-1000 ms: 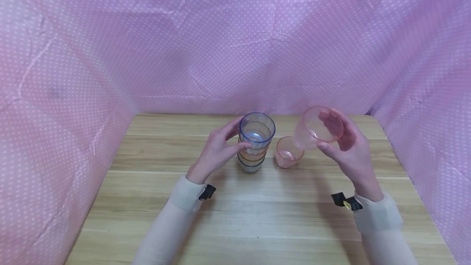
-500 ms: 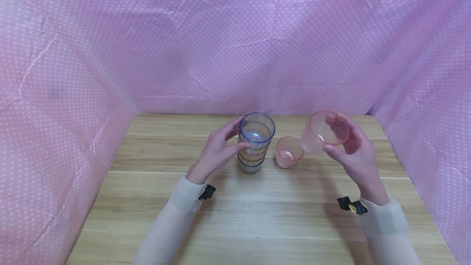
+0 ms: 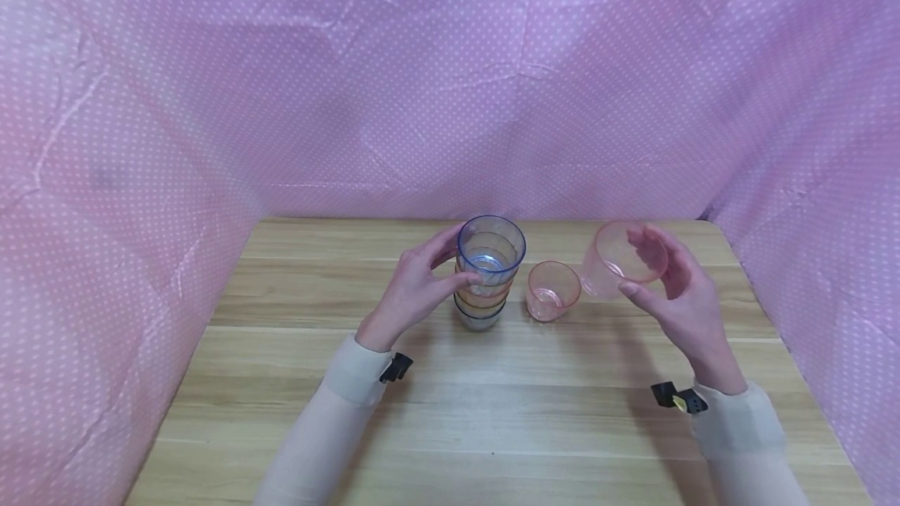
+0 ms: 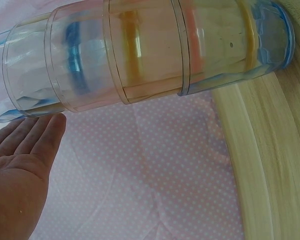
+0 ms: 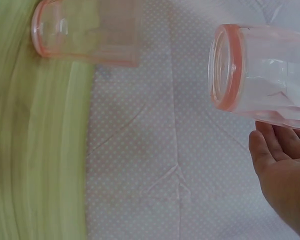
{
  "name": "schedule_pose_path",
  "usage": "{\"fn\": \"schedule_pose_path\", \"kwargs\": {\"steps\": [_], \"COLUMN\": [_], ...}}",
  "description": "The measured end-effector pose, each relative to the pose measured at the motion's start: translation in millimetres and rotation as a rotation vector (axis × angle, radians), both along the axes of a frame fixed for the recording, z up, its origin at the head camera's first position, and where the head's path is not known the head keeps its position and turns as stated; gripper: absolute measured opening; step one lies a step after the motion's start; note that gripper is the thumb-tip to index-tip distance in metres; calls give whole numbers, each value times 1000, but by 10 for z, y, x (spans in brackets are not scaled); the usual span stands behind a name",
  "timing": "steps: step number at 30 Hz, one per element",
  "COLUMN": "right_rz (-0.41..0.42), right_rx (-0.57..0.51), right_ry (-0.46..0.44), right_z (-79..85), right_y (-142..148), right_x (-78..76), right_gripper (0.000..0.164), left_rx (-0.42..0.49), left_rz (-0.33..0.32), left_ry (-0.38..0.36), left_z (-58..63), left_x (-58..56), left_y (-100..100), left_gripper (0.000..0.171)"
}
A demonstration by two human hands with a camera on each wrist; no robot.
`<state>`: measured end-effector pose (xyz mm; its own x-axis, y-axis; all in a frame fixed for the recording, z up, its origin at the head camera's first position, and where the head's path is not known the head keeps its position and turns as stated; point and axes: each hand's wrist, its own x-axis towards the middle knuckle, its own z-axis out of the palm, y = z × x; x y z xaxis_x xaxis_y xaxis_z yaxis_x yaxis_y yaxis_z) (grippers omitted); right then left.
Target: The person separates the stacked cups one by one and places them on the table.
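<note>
A stack of clear tinted plastic cups (image 3: 485, 287) stands upright on the table, a blue-rimmed one on top. Near its top my left hand (image 3: 422, 279) grips the stack, thumb in front and fingers behind. The left wrist view shows the nested cups (image 4: 155, 50) in blue, pink and amber bands, the lowest touching the wood. Above the table at the right, my right hand (image 3: 682, 295) holds a pink cup (image 3: 608, 268) by its side, slightly tilted, its base apart from the wood. Between the two hands another pink cup (image 3: 551, 295) stands upright on the table.
The wooden table (image 3: 450, 412) has its back edge against a pink dotted cloth (image 3: 450, 100), which also rises at both sides. Each wrist wears a pale band with a small black device.
My right hand has moved right and a little lower with the pink cup, away from the standing pink cup. The left hand and the stack stay where they were.
</note>
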<state>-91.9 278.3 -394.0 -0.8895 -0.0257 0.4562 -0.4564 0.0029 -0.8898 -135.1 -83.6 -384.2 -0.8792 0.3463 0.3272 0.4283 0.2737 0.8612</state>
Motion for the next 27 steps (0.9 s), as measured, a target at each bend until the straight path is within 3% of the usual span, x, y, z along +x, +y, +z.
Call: {"fn": "schedule_pose_path", "kwargs": {"steps": [7, 27], "right_rz": [-46, -41], "right_rx": [61, 103], "right_ry": [-41, -131], "right_z": [-70, -339], "right_y": [64, 235], "right_x": [7, 16], "right_gripper": [74, 76], "left_rx": [3, 8], "left_rz": [-2, 0], "left_ry": [-3, -17], "left_z": [-2, 14], "left_x": [-3, 11], "left_y": [2, -3], "left_gripper": [76, 76]}}
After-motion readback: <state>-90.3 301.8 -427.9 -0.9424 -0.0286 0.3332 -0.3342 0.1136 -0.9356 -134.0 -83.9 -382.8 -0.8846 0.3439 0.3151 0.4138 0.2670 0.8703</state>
